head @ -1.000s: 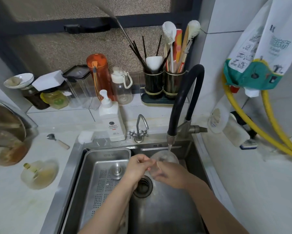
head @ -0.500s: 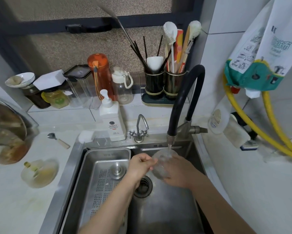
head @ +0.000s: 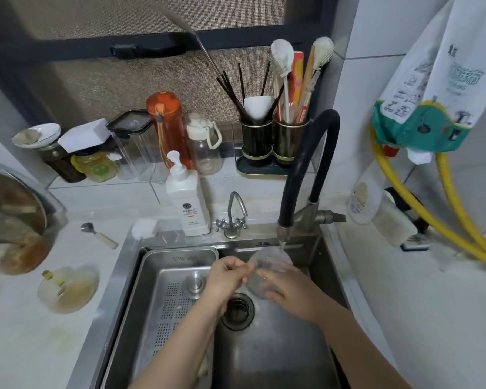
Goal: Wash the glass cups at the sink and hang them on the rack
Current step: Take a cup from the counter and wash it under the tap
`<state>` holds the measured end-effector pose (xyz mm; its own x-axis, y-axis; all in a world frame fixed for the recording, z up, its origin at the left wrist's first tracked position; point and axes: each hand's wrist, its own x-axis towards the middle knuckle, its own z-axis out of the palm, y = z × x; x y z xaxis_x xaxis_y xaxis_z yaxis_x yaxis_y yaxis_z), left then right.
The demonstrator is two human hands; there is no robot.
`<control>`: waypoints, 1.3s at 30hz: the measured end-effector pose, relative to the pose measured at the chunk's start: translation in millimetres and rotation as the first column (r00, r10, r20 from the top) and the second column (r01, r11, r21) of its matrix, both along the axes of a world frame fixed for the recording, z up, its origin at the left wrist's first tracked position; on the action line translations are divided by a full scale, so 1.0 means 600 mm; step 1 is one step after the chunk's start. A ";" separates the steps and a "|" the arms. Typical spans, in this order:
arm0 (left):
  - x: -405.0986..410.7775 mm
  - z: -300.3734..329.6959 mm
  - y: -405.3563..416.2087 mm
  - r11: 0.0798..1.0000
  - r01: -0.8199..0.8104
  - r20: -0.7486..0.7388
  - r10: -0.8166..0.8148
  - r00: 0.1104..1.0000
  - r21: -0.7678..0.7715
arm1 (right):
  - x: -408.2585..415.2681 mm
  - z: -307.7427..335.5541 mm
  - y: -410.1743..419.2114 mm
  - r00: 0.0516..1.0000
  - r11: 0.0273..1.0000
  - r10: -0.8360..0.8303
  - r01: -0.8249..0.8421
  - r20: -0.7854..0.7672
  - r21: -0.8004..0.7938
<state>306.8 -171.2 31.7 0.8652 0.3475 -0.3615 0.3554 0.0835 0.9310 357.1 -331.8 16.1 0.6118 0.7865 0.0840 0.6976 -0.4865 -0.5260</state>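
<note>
A clear glass cup is held over the steel sink, its mouth turned up and back under a thin stream from the black hose faucet. My right hand grips the cup from below and the right. My left hand pinches the cup's left rim with thumb and fingertips. The cup's lower part is hidden behind my fingers. No hanging rack for cups can be made out.
A perforated steel drain tray fills the sink's left half; the drain lies below my hands. A white soap pump bottle and small tap stand behind the sink. A spoon and a lying bottle are on the left counter.
The cup has been turned under the stream: its mouth faced up, then tipped, now tilts back upward. My left hand's fingers shifted along the rim; both hands stayed over the drain.
</note>
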 end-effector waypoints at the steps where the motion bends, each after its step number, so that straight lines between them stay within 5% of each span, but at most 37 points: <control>1: 0.000 0.004 0.000 1.000 -0.010 -0.013 0.009 1.000 -0.026 | -0.001 -0.001 -0.008 0.999 1.000 -0.025 0.025 0.023 0.008; 4: -0.004 0.004 0.000 0.987 -0.053 -0.066 0.043 0.997 -0.149 | 0.000 0.003 -0.028 0.989 0.974 -0.145 0.140 0.015 0.179; 6: -0.010 0.002 0.004 0.976 -0.062 -0.104 0.041 0.994 -0.206 | 0.002 0.002 -0.035 0.948 0.908 -0.218 0.284 -0.231 0.308; 9: -0.019 0.004 0.005 0.957 -0.047 -0.123 0.012 0.992 -0.286 | -0.001 0.002 -0.034 0.812 0.865 -0.168 0.393 -0.558 0.312; 13: -0.025 0.001 0.002 0.946 -0.012 -0.141 -0.035 0.989 -0.323 | -0.003 -0.001 -0.016 0.720 0.842 -0.225 0.482 -0.657 0.241; 15: -0.025 -0.002 0.002 0.986 0.033 -0.123 -0.054 0.991 -0.164 | 0.001 -0.014 -0.012 0.722 0.838 -0.254 0.497 -0.644 0.227; 18: -0.018 -0.009 0.004 0.939 0.072 0.045 -0.092 0.995 0.336 | 0.001 -0.020 -0.004 0.742 0.854 -0.297 0.488 -0.601 0.181; 21: -0.007 -0.005 -0.011 0.892 0.216 0.053 -0.257 0.965 0.398 | 0.002 -0.022 0.001 0.808 0.871 -0.308 0.452 -0.502 0.192; 24: 0.003 0.001 -0.039 0.906 0.304 -0.016 -0.313 0.950 0.295 | 0.000 -0.025 0.013 0.872 0.900 -0.340 0.411 -0.353 0.148; 29: 0.012 -0.005 -0.067 0.970 0.130 0.024 -0.128 0.991 -0.205 | 0.012 -0.049 0.004 0.916 0.923 -0.353 0.374 -0.192 0.087; 34: 0.014 -0.015 -0.071 0.923 0.009 0.053 0.012 0.998 -0.384 | 0.012 -0.039 -0.030 0.769 0.783 -0.312 0.541 -0.558 0.307; 37: 0.021 -0.012 -0.077 0.897 -0.058 0.016 0.072 0.997 -0.437 | 0.014 -0.046 -0.025 0.681 0.743 -0.310 0.608 -0.663 0.278; 39: 0.031 -0.006 -0.080 0.895 -0.134 -0.051 0.124 0.991 -0.426 | 0.016 -0.040 -0.019 0.703 0.755 -0.289 0.584 -0.649 0.297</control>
<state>325.3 -219.3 28.1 0.8134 0.2630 -0.5189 0.3346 0.5183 0.7870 366.9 -343.3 -7.7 0.9240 0.3678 -0.1046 -0.0063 -0.2589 -0.9659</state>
